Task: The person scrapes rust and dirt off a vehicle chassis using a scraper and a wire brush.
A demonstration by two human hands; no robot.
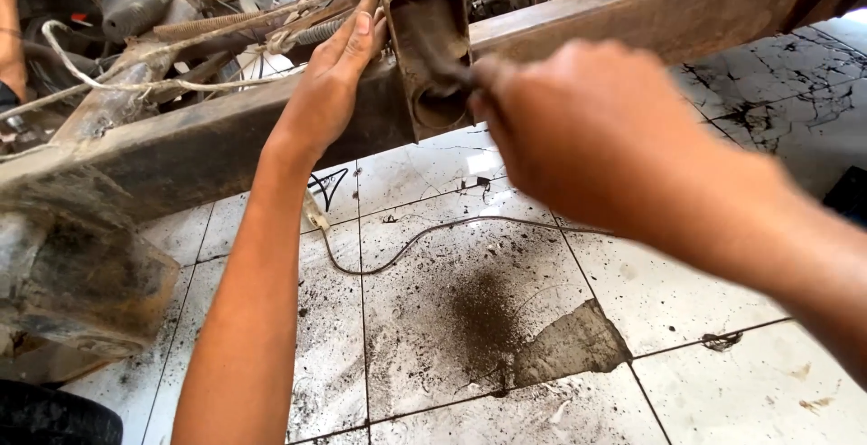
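A rusty metal bracket (432, 52) is fixed to a long rusty frame rail (623, 16) that runs across the top of the view. My left hand (334, 74) rests flat against the bracket's left side, fingers straight and pointing up. My right hand (578, 129) is blurred with motion just right of the bracket. Its fingers pinch a thin dark tool (452, 70) whose tip reaches into the bracket's hollow face.
Below lies a white tiled floor (686, 291) with cracks, a pile of dark rust dust (483, 314) and a thin wire (424, 233). Cables, ropes and a spring (316, 29) crowd the upper left. A large rusty part (81, 264) hangs at left.
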